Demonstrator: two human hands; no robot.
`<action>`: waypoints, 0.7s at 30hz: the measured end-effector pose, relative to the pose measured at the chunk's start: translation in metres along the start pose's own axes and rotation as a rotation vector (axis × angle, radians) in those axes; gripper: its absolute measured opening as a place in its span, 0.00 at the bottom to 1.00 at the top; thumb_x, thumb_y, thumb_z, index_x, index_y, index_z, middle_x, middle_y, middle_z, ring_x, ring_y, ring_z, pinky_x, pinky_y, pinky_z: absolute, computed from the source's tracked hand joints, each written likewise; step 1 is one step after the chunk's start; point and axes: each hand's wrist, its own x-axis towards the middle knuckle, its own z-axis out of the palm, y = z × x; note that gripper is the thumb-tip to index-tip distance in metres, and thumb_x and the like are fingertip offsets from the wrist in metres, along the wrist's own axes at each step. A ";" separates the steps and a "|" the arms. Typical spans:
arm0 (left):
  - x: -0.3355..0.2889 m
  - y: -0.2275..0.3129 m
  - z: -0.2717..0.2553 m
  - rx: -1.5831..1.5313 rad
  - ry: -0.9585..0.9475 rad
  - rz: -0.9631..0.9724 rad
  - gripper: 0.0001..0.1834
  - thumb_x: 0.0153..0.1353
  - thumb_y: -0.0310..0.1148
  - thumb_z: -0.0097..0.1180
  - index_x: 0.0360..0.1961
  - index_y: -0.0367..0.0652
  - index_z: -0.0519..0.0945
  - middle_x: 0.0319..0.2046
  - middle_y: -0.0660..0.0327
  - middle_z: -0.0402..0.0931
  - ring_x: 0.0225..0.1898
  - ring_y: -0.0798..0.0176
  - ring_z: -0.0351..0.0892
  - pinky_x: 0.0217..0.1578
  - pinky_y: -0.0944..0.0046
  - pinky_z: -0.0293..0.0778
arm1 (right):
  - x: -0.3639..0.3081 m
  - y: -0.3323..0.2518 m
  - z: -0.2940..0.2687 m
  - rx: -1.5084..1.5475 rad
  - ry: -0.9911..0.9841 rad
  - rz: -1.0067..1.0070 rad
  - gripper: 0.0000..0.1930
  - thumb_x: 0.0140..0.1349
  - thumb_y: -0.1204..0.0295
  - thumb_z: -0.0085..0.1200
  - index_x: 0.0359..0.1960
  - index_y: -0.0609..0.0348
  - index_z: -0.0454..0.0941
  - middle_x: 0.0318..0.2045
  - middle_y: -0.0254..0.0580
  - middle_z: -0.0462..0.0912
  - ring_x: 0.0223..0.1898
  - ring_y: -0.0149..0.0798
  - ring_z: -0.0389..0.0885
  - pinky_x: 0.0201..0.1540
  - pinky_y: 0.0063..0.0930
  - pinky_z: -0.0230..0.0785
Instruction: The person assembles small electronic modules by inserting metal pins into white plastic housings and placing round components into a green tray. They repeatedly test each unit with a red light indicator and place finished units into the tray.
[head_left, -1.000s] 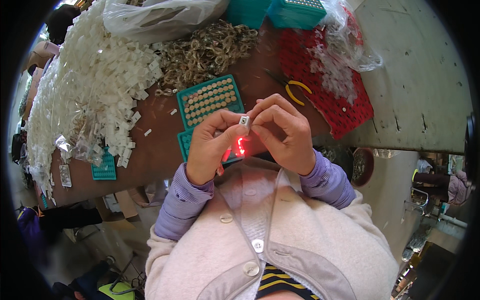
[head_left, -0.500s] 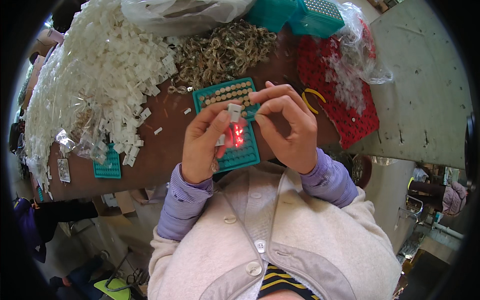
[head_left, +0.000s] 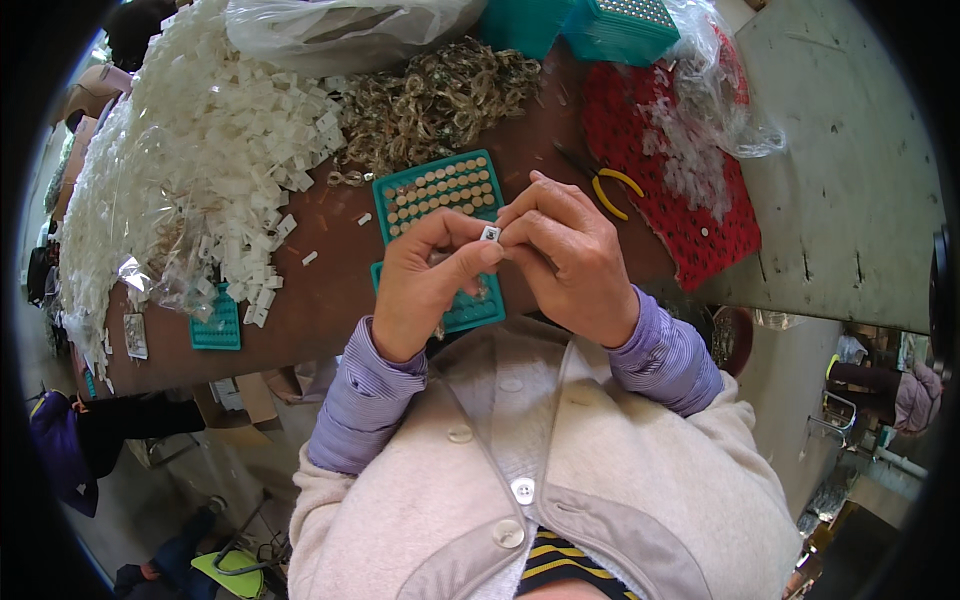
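My left hand is closed, pinching a small white plastic case between thumb and fingertips. The end that faces up shows something dark inside. My right hand meets the case from the other side, its thumb and fingertips pressed together at the edge; anything smaller between them is hidden. Just beyond the hands lies a teal tray with rows of round, pale, coin-like pieces. Beneath my hands is a second teal tray, mostly covered by them.
A large heap of white plastic cases fills the left, beside a tangle of thin wires. Yellow-handled pliers lie on red cloth at right. Stacked teal trays and a plastic bag stand at the back.
My right hand has come in to meet the left at the case, which now has its end facing up. The red glow seen below the left hand no longer shows.
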 end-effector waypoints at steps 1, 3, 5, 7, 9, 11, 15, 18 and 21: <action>-0.001 0.000 -0.003 -0.011 0.032 -0.003 0.11 0.75 0.38 0.65 0.49 0.43 0.85 0.36 0.68 0.86 0.29 0.79 0.78 0.24 0.78 0.67 | 0.004 0.002 -0.001 0.003 -0.037 0.018 0.07 0.58 0.78 0.71 0.33 0.60 0.83 0.38 0.43 0.85 0.41 0.49 0.85 0.58 0.47 0.77; -0.001 -0.001 -0.012 -0.203 0.096 0.010 0.13 0.77 0.42 0.62 0.48 0.44 0.84 0.38 0.66 0.85 0.31 0.78 0.79 0.25 0.76 0.68 | 0.018 0.011 -0.003 -0.002 -0.081 0.032 0.07 0.60 0.74 0.72 0.33 0.59 0.84 0.38 0.42 0.85 0.42 0.49 0.85 0.53 0.43 0.77; 0.001 -0.002 -0.025 -0.564 0.153 0.054 0.16 0.79 0.47 0.58 0.46 0.44 0.83 0.42 0.63 0.85 0.34 0.76 0.80 0.25 0.75 0.70 | 0.047 0.033 0.009 -0.054 0.011 0.056 0.13 0.61 0.61 0.74 0.32 0.56 0.86 0.37 0.41 0.84 0.40 0.49 0.83 0.45 0.44 0.71; 0.003 -0.005 -0.036 -0.771 0.122 0.041 0.22 0.81 0.53 0.49 0.44 0.44 0.79 0.51 0.55 0.80 0.44 0.64 0.79 0.29 0.68 0.73 | 0.077 0.057 0.026 -0.231 0.108 0.052 0.15 0.62 0.56 0.72 0.35 0.55 0.88 0.38 0.42 0.85 0.43 0.50 0.84 0.48 0.48 0.72; 0.005 -0.008 -0.047 -0.978 0.003 0.010 0.23 0.80 0.54 0.49 0.44 0.42 0.79 0.52 0.54 0.80 0.47 0.59 0.79 0.32 0.64 0.76 | 0.106 0.081 0.053 -0.446 0.129 0.048 0.17 0.62 0.54 0.71 0.36 0.56 0.89 0.39 0.43 0.86 0.46 0.50 0.84 0.51 0.50 0.73; 0.001 -0.011 -0.052 -1.090 -0.019 -0.036 0.25 0.80 0.55 0.49 0.51 0.41 0.82 0.54 0.51 0.82 0.48 0.55 0.80 0.33 0.61 0.78 | 0.125 0.099 0.069 -0.592 0.106 0.082 0.18 0.62 0.53 0.71 0.38 0.56 0.90 0.40 0.44 0.86 0.48 0.51 0.85 0.55 0.51 0.73; -0.005 -0.012 -0.060 -1.173 -0.006 -0.108 0.27 0.81 0.53 0.49 0.59 0.41 0.83 0.57 0.48 0.83 0.47 0.54 0.81 0.34 0.58 0.82 | 0.124 0.121 0.053 -0.466 0.055 0.307 0.16 0.63 0.56 0.70 0.41 0.55 0.91 0.48 0.46 0.89 0.52 0.51 0.87 0.56 0.46 0.78; -0.004 -0.013 -0.054 -1.114 -0.043 -0.147 0.22 0.82 0.48 0.50 0.59 0.40 0.81 0.56 0.49 0.82 0.42 0.59 0.81 0.28 0.63 0.81 | 0.094 0.135 0.011 -0.063 0.179 0.463 0.13 0.64 0.63 0.69 0.45 0.55 0.92 0.54 0.46 0.89 0.49 0.48 0.90 0.50 0.40 0.82; 0.002 -0.012 -0.035 -0.950 -0.129 -0.176 0.14 0.81 0.40 0.55 0.55 0.42 0.80 0.50 0.54 0.83 0.35 0.69 0.79 0.19 0.74 0.73 | 0.054 0.138 -0.009 0.023 0.266 0.399 0.13 0.66 0.72 0.67 0.51 0.55 0.92 0.56 0.45 0.89 0.47 0.42 0.91 0.47 0.32 0.83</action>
